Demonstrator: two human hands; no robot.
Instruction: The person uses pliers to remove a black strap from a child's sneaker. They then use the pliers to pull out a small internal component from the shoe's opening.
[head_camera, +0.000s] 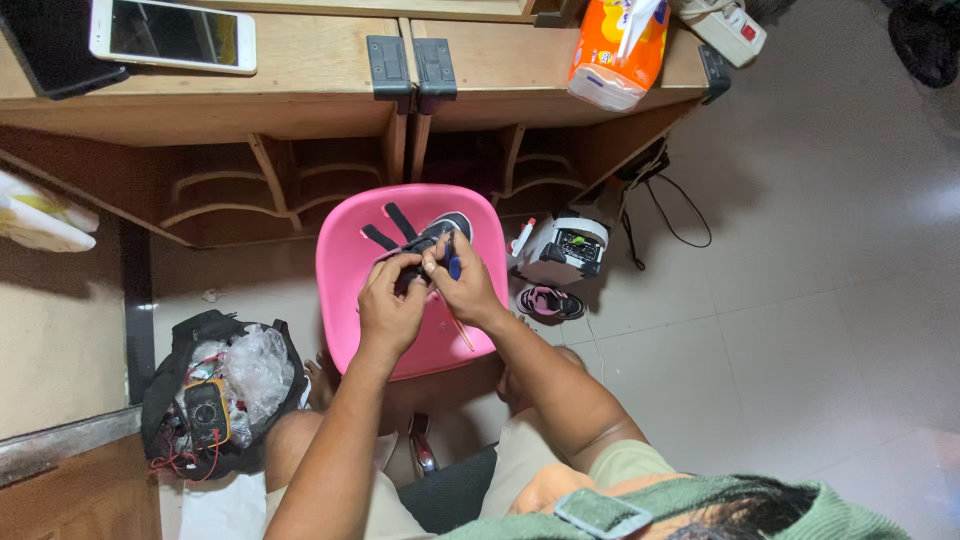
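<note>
Left hand (390, 305) curled shut around small black strapped device (425, 238), gripping from below over middle of pink stool (345, 270) seat. Right hand (462, 285) closed on blue-handled screwdriver (452, 262), tip on device just above left fingers. Far left on floor, open black bag (165, 385) with yellow multimeter (207, 412); right, small pink shoe (549, 302).

Open tiled floor (800, 330) right of pink chair (345, 260), desk (300, 90) close ahead, black bag (175, 350) blocking left
</note>
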